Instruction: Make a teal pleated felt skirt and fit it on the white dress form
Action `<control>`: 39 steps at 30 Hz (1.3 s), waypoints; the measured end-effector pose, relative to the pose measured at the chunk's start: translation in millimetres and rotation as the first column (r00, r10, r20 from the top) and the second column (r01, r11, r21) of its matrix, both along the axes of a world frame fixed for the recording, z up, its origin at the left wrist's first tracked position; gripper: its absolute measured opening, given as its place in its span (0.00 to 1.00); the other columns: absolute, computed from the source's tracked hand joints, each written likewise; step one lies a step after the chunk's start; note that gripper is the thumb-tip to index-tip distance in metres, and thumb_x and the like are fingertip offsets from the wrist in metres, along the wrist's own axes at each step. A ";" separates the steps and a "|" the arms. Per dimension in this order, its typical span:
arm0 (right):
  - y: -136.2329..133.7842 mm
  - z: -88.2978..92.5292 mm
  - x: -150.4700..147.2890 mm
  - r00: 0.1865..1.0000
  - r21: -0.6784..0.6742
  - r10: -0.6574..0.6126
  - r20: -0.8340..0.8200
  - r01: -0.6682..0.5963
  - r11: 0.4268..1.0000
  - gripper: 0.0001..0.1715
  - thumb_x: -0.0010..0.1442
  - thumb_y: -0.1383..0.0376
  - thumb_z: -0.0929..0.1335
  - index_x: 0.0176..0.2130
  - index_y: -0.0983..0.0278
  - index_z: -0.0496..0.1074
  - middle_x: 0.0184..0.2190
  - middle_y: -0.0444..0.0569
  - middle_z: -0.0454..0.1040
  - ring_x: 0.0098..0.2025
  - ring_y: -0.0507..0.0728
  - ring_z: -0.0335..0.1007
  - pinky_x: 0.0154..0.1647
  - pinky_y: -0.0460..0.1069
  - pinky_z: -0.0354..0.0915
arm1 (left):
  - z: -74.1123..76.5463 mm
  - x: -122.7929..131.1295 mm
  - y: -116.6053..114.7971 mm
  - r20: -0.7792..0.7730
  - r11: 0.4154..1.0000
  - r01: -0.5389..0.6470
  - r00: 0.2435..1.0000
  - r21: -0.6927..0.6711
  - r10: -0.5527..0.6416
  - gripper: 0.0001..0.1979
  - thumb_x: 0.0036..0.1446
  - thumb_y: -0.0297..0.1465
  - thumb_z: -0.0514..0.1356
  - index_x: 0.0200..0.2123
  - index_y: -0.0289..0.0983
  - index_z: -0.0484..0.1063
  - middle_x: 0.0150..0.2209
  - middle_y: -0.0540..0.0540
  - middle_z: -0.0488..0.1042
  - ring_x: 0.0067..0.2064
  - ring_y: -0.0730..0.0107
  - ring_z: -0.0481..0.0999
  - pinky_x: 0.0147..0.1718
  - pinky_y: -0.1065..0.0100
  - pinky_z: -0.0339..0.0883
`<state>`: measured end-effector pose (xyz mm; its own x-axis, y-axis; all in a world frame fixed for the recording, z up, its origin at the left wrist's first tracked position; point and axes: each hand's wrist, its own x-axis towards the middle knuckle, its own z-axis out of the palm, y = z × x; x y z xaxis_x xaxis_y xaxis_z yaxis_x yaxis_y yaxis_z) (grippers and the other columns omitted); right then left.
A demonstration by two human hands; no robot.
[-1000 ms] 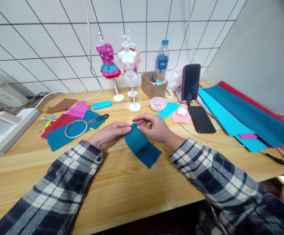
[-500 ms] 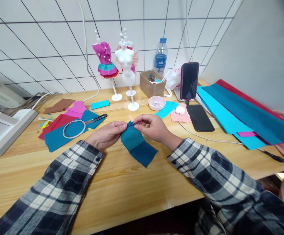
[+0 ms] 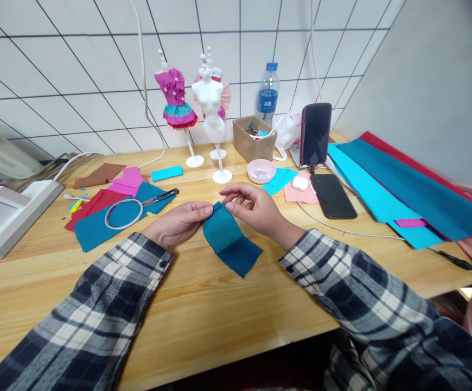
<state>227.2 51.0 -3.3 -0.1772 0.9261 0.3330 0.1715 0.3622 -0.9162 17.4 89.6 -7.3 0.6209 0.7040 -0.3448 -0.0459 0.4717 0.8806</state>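
A small teal piece of crepe-like sheet (image 3: 230, 239) hangs over the table, gathered into small pleats at its upper end and folded across its lower part. My left hand (image 3: 183, 220) is closed, its thumb and forefinger pinching the pleated end. On the other side, my right hand (image 3: 256, 209) has its thumb at the upper right edge of the sheet. Its forefinger is raised apart from the thumb, and the other fingers are loosely curled. Whatever lies behind the pleats is hidden.
Thread snips (image 3: 158, 197) and a white ring (image 3: 124, 214) lie on coloured scraps at left. Behind my hands stand a bare mini dress form (image 3: 211, 103), a dressed one (image 3: 174, 98), a bowl of beads (image 3: 261, 171) and a cardboard box (image 3: 252, 145). Phones (image 3: 333, 195) and large folded sheets (image 3: 407, 179) occupy the right.
My right forefinger has lifted away from the pleated edge, opening the earlier pinch. My left hand keeps its pinch, and the teal sheet has shifted slightly to the right.
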 end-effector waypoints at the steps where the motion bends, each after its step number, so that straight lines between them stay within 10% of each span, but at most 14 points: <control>1: -0.6 1.4 0.8 0.999 0.029 -0.007 0.032 0.006 1.000 0.17 0.58 0.63 0.70 0.48 0.63 0.74 0.42 0.50 0.79 0.36 0.52 0.72 0.29 0.45 0.66 | 0.3 0.1 0.2 -0.005 1.000 0.004 1.000 0.001 -0.004 0.14 0.46 0.37 0.74 0.33 0.35 0.81 0.36 0.42 0.82 0.40 0.62 0.80 0.44 0.66 0.73; 11: -4.8 8.2 8.9 0.951 0.389 -0.084 0.297 -0.040 0.920 0.14 0.61 0.62 0.69 0.48 0.60 0.76 0.48 0.50 0.76 0.49 0.58 0.71 0.38 0.50 0.70 | 3.9 1.6 -0.9 -0.007 1.000 0.006 1.000 -0.002 -0.006 0.12 0.45 0.36 0.74 0.32 0.36 0.81 0.31 0.45 0.82 0.34 0.67 0.78 0.38 0.70 0.72; 39: 0.5 -3.5 2.1 0.968 0.234 -0.074 0.240 0.017 0.972 0.03 0.57 0.65 0.71 0.33 0.62 0.75 0.39 0.47 0.77 0.28 0.49 0.67 0.30 0.46 0.64 | 3.1 1.2 -1.8 0.008 1.000 -0.024 1.000 -0.001 0.024 0.14 0.44 0.37 0.75 0.31 0.35 0.80 0.31 0.45 0.81 0.34 0.68 0.78 0.37 0.71 0.72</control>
<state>229.3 51.4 -6.8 -0.2394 0.8395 0.4878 0.4014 0.5431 -0.7375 18.6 87.8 -4.2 0.6068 0.7182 -0.3405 -0.0643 0.4713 0.8796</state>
